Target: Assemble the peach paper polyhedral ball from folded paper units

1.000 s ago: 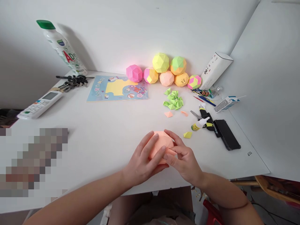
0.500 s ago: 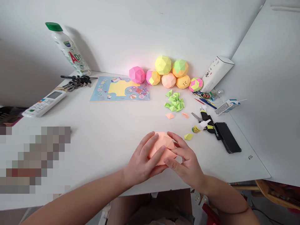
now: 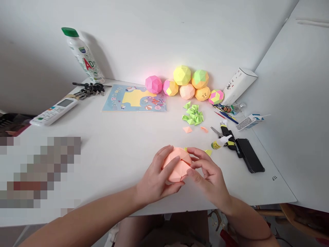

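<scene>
A peach folded-paper ball (image 3: 178, 168) with faceted sides is between my hands, above the front of the white table. My left hand (image 3: 156, 175) wraps round its left side, one finger lying across the top and the thumb below. On its right side my right hand (image 3: 209, 176) grips the edge with thumb and fingertips. A dark gap shows between two folded pieces near the top. Just beyond my right fingers lies a yellow paper piece (image 3: 208, 152), partly hidden. Farther back are two loose peach pieces (image 3: 187, 129) and a pile of green folded pieces (image 3: 193, 114).
Several finished paper balls (image 3: 182, 75) stand along the wall beside a blue printed sheet (image 3: 110, 103). At right are a glue bottle (image 3: 220, 142), scissors (image 3: 216, 131), a phone (image 3: 250, 155) and a small box (image 3: 248, 122). A remote (image 3: 53, 112), keys (image 3: 88, 91) and a bottle (image 3: 86, 58) are left.
The peach ball has turned a little in my hands, and the gap between its pieces shows more plainly. My right thumb has shifted slightly rightward along the edge. The view has moved slightly.
</scene>
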Available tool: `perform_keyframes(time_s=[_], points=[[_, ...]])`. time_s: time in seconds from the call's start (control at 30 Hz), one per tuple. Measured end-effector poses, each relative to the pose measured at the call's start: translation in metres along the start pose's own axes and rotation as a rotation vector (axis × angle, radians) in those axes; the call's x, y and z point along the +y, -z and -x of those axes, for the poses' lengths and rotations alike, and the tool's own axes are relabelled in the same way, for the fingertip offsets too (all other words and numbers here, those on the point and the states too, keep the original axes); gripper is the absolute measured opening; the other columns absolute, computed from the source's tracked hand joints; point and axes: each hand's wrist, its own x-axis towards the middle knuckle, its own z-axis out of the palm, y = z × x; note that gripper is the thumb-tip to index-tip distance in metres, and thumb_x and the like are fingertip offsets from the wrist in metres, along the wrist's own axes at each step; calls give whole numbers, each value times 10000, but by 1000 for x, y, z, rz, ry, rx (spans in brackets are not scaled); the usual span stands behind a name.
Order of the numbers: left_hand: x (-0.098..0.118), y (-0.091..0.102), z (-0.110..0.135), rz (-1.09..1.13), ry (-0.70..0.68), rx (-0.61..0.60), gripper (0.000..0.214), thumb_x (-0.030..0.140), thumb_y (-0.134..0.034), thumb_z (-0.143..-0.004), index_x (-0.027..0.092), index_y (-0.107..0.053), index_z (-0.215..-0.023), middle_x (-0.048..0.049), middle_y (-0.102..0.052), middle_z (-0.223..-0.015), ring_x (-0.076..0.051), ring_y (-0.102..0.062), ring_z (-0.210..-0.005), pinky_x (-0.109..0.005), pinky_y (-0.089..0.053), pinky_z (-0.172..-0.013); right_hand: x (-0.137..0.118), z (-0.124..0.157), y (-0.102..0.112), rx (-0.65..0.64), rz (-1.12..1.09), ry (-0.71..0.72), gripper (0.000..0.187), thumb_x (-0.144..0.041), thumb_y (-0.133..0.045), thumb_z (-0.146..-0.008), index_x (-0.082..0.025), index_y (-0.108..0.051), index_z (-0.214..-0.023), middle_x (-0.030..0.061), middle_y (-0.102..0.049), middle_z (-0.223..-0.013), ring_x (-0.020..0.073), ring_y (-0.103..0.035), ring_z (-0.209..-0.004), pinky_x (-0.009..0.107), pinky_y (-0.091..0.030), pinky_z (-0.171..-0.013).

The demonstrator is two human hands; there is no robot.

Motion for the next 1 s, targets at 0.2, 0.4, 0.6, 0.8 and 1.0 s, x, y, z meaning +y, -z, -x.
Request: perform_keyframes(time_s=[0.2, 0.4, 0.6, 0.8, 1.0], points=[[0, 1, 2, 111, 116, -98, 809, 535, -568, -887, 243, -153, -1518, -232, -251, -1451, -375, -370, -1324, -549, -489, -978, -1, -6, 3, -30, 15, -96, 216, -394, -687, -847, -223, -683, -714, 82, -607, -1202, 266, -573, -1177, 450, -444, -1018], [-4, 4, -1, 208, 103, -146, 764, 492, -526, -918, 247, -138, -1529, -217, -286, -1434, -359, -396, -1316, -508, -511, -955, 0, -9, 5, -85, -15, -162, 255, -409, -676, -850, -211, -636, -696, 76, -608, -1140, 253, -559, -1186, 428, -423, -1023], [-5, 4, -1, 194, 75, -138, 794, 484, -549, -906, 245, -125, -1533, -230, -307, -1429, -384, -409, -1307, -546, -498, -954, 1, -10, 5, -95, -20, -166, 266, -418, -675, -847, -209, -605, -698, 77, -596, -1146, 250, -550, -1191, 415, -436, -1003], [-7, 2, -1, 150, 21, -119, 846, 535, -561, -892, 241, -100, -1537, -244, -318, -1416, -389, -413, -1294, -565, -496, -942, 1, -9, 5, -86, -13, -116, 244, -410, -675, -851, -218, -614, -713, 72, -594, -1149, 243, -552, -1182, 417, -440, -1010], [-8, 3, 0, 201, 32, -132, 794, 496, -564, -903, 249, -137, -1526, -238, -290, -1423, -390, -377, -1317, -574, -486, -956, 1, -9, 6, -82, 2, -87, 254, -438, -678, -845, -222, -628, -721, 78, -598, -1129, 246, -565, -1162, 415, -463, -993]])
